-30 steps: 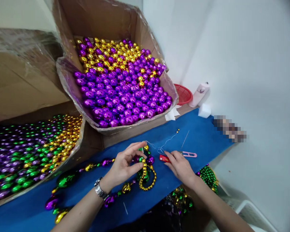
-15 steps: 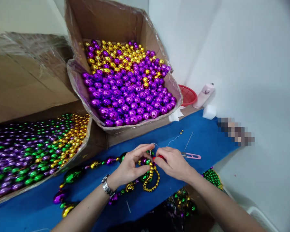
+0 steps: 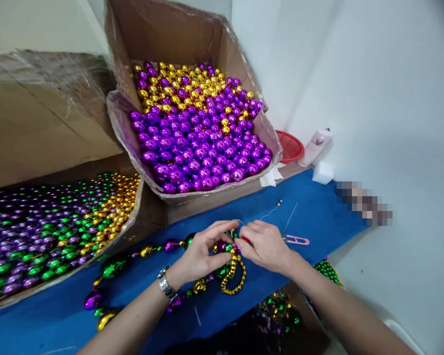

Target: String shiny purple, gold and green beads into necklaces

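My left hand (image 3: 202, 251), with a metal watch (image 3: 166, 284) at its wrist, is curled over a bead necklace (image 3: 113, 266) of purple, green and gold beads. Its thumb stands apart from its fingers, and a thin white string (image 3: 238, 221) loops at the index fingertip. My right hand (image 3: 264, 246) is closed around a small red object (image 3: 247, 240), mostly hidden in the fist. Between the hands hangs a loop of small gold beads (image 3: 234, 291). Pink-handled snips (image 3: 298, 240) lie just right of the right hand, partly covered by it.
A blue cloth (image 3: 311, 207) covers the table. Behind stands a carton (image 3: 207, 197) of purple and gold beads; another carton (image 3: 136, 207) of mixed beads is at left. A red basket (image 3: 292, 148), pink bottle (image 3: 315, 148) and white block (image 3: 323, 172) are at the back right.
The whole view has shifted slightly, so everything sits a little further right. Both hands keep nearly the same pose over the necklace.
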Motion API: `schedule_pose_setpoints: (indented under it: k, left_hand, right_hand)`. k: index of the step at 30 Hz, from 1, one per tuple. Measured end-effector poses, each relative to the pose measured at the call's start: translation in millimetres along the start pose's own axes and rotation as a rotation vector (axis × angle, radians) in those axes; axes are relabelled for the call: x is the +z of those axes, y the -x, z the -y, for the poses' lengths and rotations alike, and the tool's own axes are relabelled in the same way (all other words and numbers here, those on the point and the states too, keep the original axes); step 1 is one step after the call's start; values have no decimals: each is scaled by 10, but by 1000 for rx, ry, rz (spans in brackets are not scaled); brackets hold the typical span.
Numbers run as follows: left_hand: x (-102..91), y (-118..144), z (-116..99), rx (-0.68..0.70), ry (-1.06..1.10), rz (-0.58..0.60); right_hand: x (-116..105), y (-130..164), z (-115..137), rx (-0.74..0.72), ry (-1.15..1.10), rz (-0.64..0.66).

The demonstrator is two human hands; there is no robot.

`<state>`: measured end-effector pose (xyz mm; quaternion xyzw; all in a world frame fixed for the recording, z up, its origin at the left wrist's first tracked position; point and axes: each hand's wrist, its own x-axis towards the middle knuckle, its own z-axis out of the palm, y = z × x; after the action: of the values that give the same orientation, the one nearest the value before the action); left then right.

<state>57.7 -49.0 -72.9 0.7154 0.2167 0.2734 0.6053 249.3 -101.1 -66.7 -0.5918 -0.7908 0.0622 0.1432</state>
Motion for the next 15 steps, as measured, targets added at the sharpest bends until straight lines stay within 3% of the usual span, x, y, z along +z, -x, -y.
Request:
schedule_pose_setpoints:
  k: [15]
  left_hand:
    - [13,-27,-57,3,-31,7]
  right_hand:
    - [-73,42,32,0,47,-35]
